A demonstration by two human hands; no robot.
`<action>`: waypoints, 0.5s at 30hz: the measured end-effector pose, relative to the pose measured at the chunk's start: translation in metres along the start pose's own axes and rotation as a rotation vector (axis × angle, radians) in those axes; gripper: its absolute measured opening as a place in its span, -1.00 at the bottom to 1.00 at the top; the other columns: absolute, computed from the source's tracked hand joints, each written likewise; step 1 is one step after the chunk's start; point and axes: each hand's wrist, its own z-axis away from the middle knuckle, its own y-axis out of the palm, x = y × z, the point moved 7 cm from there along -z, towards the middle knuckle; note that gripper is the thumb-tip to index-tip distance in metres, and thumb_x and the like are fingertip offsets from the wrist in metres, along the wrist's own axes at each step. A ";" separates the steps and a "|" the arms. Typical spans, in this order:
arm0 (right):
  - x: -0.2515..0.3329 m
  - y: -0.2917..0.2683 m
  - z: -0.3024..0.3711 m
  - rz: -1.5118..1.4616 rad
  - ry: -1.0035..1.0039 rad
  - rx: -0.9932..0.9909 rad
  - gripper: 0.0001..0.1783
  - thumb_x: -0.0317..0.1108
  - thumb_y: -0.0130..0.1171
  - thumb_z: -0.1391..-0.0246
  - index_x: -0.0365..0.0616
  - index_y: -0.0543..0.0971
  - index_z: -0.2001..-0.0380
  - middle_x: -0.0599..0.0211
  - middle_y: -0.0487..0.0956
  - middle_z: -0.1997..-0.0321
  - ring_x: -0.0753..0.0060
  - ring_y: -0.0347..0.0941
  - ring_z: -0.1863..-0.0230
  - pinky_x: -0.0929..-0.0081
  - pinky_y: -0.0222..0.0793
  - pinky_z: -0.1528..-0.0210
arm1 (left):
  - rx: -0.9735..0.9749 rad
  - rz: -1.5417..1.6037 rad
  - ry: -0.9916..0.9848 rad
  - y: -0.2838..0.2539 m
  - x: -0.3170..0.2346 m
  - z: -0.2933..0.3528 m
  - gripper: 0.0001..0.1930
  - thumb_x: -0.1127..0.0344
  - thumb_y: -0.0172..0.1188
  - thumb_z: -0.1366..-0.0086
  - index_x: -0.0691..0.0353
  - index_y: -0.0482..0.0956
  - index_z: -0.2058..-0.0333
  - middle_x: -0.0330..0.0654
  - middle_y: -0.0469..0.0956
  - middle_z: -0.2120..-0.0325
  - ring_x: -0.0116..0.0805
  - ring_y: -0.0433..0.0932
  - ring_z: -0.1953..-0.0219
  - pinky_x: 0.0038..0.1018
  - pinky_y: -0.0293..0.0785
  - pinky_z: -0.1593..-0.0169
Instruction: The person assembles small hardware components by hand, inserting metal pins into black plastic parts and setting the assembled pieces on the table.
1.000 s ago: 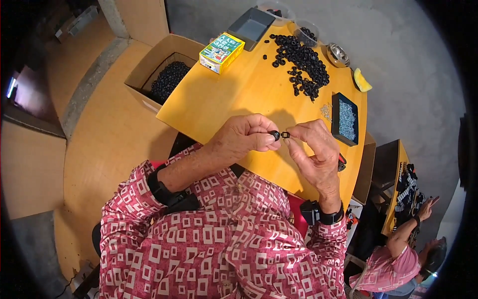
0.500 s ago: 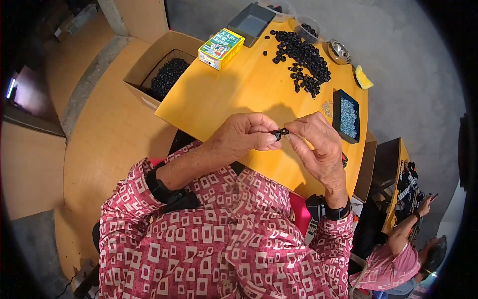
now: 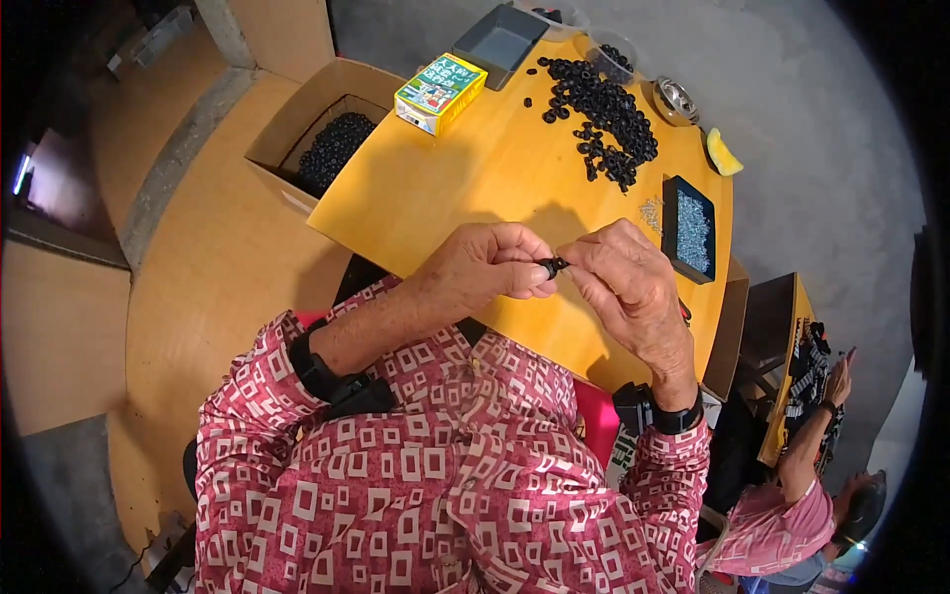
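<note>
Between my two hands, above the table's near edge, is a small black round part (image 3: 548, 267). The thumb and fingers of my left hand (image 3: 500, 261) pinch it. My right hand (image 3: 625, 282) meets it from the right, thumb and forefinger closed at its end on a tiny dark piece whose kind I cannot make out. Farther off on the yellow table (image 3: 475, 188) lies a loose heap of black ring-like parts (image 3: 604, 114). To the right of my right hand stands a black tray (image 3: 681, 259) holding many small silvery pieces (image 3: 695, 230).
A yellow-green carton (image 3: 442, 94) and a grey tray (image 3: 500, 45) stand at the far edge, near a clear tub (image 3: 612, 57), a metal bowl (image 3: 675, 102) and a yellow wedge-shaped thing (image 3: 722, 153). Left, a cardboard box (image 3: 272, 134) holds black parts. Another person (image 3: 777, 530) works at right.
My right hand has tilted slightly and its fingertips have closed in nearer to the black part. My left hand stays almost in place. The person at right has raised a hand a little.
</note>
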 end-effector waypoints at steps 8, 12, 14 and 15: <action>0.000 0.006 0.000 -0.029 0.012 0.006 -0.83 -0.50 0.29 0.01 -0.22 0.63 0.28 0.23 0.56 0.40 0.16 0.47 0.31 0.32 0.41 0.21 | -0.022 0.018 -0.009 -0.004 0.006 -0.002 -0.78 0.43 0.26 -0.28 0.38 0.54 0.13 -0.26 0.61 0.33 -0.61 0.58 0.25 -0.65 0.49 0.13; -0.004 0.009 0.004 -0.095 0.049 -0.019 -0.83 -0.50 0.29 0.01 -0.22 0.65 0.28 0.22 0.56 0.42 0.16 0.47 0.34 0.32 0.41 0.24 | -0.025 -0.018 0.017 -0.006 0.006 -0.002 -0.77 0.46 0.26 -0.27 0.39 0.53 0.12 -0.29 0.59 0.35 -0.61 0.58 0.25 -0.64 0.50 0.12; -0.006 0.011 0.009 -0.118 0.074 -0.042 -0.82 -0.51 0.30 0.02 -0.23 0.65 0.28 0.22 0.57 0.42 0.17 0.48 0.35 0.34 0.42 0.25 | -0.027 -0.021 0.004 -0.007 0.008 -0.003 -0.76 0.46 0.26 -0.27 0.40 0.53 0.11 -0.30 0.58 0.36 -0.60 0.58 0.24 -0.64 0.50 0.12; -0.007 0.012 0.011 -0.141 0.100 -0.064 -0.82 -0.52 0.30 0.03 -0.23 0.65 0.28 0.22 0.58 0.41 0.18 0.48 0.36 0.35 0.42 0.26 | -0.013 -0.007 0.031 -0.007 0.010 -0.004 -0.76 0.47 0.25 -0.27 0.40 0.53 0.11 -0.28 0.59 0.35 -0.58 0.58 0.24 -0.63 0.50 0.11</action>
